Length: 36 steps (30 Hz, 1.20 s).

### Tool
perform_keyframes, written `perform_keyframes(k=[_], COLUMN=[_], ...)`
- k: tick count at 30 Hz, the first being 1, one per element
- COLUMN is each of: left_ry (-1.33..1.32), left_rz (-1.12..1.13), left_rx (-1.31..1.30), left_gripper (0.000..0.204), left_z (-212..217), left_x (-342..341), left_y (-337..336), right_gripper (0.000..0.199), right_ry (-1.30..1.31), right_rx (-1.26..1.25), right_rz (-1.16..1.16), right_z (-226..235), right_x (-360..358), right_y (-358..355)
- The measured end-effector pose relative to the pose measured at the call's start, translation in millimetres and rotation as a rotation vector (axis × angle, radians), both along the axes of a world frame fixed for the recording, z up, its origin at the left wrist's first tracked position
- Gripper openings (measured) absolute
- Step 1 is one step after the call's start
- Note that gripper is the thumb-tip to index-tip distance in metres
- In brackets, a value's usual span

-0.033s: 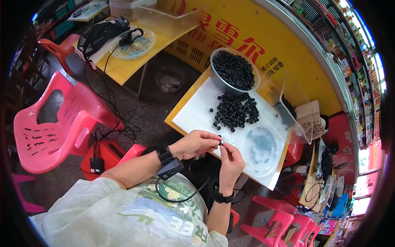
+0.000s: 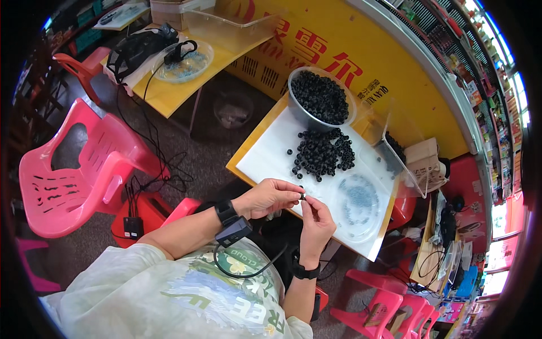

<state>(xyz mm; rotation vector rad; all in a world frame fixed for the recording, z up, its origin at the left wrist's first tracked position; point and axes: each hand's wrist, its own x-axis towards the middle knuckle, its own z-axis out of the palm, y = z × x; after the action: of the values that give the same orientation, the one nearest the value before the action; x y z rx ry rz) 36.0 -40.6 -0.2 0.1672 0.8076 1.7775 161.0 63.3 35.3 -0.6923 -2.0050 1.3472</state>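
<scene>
Both grips [image 2: 303,197] on tiny bead [image 2: 303,196] — orientation unclear.

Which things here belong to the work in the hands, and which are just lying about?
In use: left hand and right hand pinching a small black ring; pile of black rings; metal bowl of rings; clear dish.

Lying about: pink chair; second yellow table; cables.

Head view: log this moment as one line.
left hand + right hand: pinching small black ring | loose ring pile on white sheet
</scene>
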Motion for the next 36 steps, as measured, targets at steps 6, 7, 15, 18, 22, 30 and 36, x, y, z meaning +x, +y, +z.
perform_keyframes(k=[6,7,15,18,22,30,36], left_ry=[0.045,0.052,0.090,0.006,-0.075,-0.170,-0.335], left_rz=[0.008,0.002,-0.201,-0.309,-0.379,-0.319,-0.205], left_rx=[0.013,0.023,0.114,0.142,0.180,0.184,0.051], left_gripper=[0.025,0.025,0.034,0.052,0.055,0.052,0.036], left_z=[17,19,26,23,23,8,7], left_x=[3,4,-3,-2,7,21,16], left_y=[-1,-2,-12,-13,-11,2,3], right_gripper=[0.011,0.011,0.025,0.029,0.030,0.024,0.026], right_ry=[0.036,0.041,0.102,0.087,0.096,0.020,-0.133], right_rx=[0.167,0.176,-0.079,-0.133,-0.034,0.060,-0.171], right_rz=[-0.036,-0.041,0.191,0.317,0.381,0.218,0.229], right_z=[17,18,19,20,15,22,66], right_x=[4,6,20,28,36,36,18], right_y=[-13,-14,-3,0,3,-1,79])
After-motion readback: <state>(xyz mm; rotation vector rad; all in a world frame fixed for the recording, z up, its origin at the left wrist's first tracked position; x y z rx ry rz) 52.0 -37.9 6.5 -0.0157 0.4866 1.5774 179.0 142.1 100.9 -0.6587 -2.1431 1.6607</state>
